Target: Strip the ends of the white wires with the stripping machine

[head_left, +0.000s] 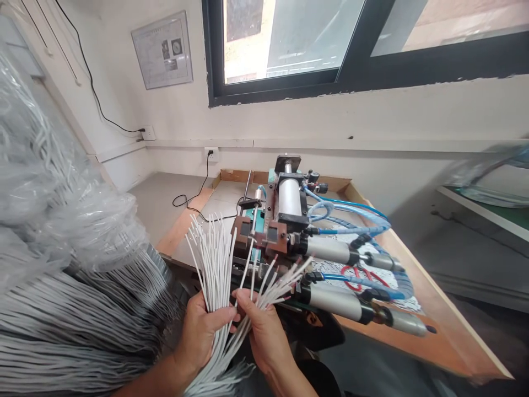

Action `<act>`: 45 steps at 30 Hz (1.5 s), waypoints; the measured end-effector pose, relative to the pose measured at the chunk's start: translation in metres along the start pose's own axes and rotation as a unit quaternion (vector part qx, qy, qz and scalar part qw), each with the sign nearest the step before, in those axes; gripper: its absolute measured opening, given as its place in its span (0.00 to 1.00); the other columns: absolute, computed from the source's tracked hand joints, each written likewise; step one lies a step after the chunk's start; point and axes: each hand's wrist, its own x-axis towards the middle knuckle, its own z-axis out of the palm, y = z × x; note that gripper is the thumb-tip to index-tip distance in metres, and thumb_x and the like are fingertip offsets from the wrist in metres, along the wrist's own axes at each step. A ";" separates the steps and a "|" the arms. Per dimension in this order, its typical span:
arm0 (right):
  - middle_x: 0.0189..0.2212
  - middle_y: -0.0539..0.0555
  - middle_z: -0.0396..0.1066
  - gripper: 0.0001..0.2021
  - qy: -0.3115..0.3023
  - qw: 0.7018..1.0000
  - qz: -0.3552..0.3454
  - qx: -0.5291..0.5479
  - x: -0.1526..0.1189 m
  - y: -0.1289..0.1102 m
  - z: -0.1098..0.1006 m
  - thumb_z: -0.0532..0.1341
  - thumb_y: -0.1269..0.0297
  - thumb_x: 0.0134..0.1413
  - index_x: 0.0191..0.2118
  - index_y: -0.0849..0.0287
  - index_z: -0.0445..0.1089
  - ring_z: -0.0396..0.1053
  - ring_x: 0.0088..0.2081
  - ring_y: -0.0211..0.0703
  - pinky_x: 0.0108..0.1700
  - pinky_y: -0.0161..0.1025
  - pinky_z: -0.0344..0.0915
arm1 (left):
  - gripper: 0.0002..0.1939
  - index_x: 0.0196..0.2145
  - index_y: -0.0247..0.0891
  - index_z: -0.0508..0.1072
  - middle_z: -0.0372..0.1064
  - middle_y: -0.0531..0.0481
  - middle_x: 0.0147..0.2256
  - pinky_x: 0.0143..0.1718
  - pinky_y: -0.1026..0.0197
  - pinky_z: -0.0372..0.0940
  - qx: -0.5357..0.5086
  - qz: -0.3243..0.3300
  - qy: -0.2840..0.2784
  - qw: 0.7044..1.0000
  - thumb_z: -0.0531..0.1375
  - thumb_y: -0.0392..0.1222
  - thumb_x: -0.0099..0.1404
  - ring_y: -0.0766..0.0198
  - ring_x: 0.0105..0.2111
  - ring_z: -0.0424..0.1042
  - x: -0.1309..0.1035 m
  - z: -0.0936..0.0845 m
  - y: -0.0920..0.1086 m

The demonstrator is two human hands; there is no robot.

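Observation:
My left hand (202, 325) is wrapped round a thick bundle of white cables (212, 264), whose ends fan upward. Close beside it, my right hand (260, 320) grips a smaller group of white cables (283, 284) that spreads to the right, some with reddish tips. A single cable stands between the two groups, near my right thumb and fingertips. Just beyond the cable ends is a pneumatic machine (289, 201) with silver cylinders and brown metal jaws (276, 234). The lower parts of the cables hang below my hands.
Large stacks of grey-white cables (74, 325), partly wrapped in clear plastic (61, 182), fill the left side. The machine sits on a wood-edged table (446, 309) with blue air hoses (355, 212) and a black cord. A shelf (487, 212) is at the right.

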 end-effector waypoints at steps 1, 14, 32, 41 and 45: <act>0.14 0.47 0.63 0.13 0.016 1.000 -0.020 -0.001 -0.002 0.001 0.000 0.68 0.58 0.34 0.24 0.63 0.71 0.59 0.17 0.34 0.19 0.32 0.58 | 0.07 0.27 0.33 0.73 0.71 0.52 0.21 0.20 0.65 0.65 -0.001 0.004 -0.003 1.000 0.63 0.31 0.45 0.64 0.21 0.69 -0.001 0.000 0.000; 0.14 0.47 0.65 0.11 0.059 0.998 -0.033 -0.013 0.000 0.003 -0.011 0.68 0.60 0.34 0.23 0.63 0.71 0.60 0.18 0.34 0.23 0.33 0.57 | 0.05 0.25 0.32 0.73 0.72 0.51 0.20 0.20 0.64 0.65 0.005 -0.010 0.029 1.000 0.63 0.31 0.45 0.63 0.19 0.70 -0.001 -0.002 -0.001; 0.15 0.45 0.61 0.10 0.090 0.991 -0.101 -0.012 0.008 0.005 -0.011 0.67 0.61 0.36 0.22 0.62 0.69 0.56 0.19 0.34 0.24 0.33 0.54 | 0.07 0.24 0.32 0.74 0.72 0.50 0.21 0.23 0.63 0.67 -0.009 0.019 0.047 0.999 0.65 0.33 0.43 0.64 0.22 0.70 0.009 0.004 0.011; 0.16 0.48 0.65 0.11 0.074 0.996 -0.020 0.053 0.011 -0.003 -0.004 0.68 0.61 0.33 0.21 0.62 0.68 0.59 0.19 0.35 0.22 0.33 0.57 | 0.06 0.25 0.32 0.76 0.74 0.49 0.22 0.24 0.63 0.66 -0.005 0.006 0.008 1.000 0.64 0.32 0.44 0.63 0.22 0.70 0.008 0.009 0.012; 0.20 0.50 0.69 0.13 -0.001 0.999 0.012 0.030 0.007 -0.003 -0.001 0.68 0.59 0.36 0.27 0.64 0.71 0.63 0.21 0.37 0.23 0.33 0.59 | 0.05 0.25 0.32 0.76 0.73 0.50 0.21 0.25 0.65 0.64 -0.003 0.015 -0.020 1.000 0.62 0.31 0.45 0.66 0.22 0.68 0.006 0.009 0.007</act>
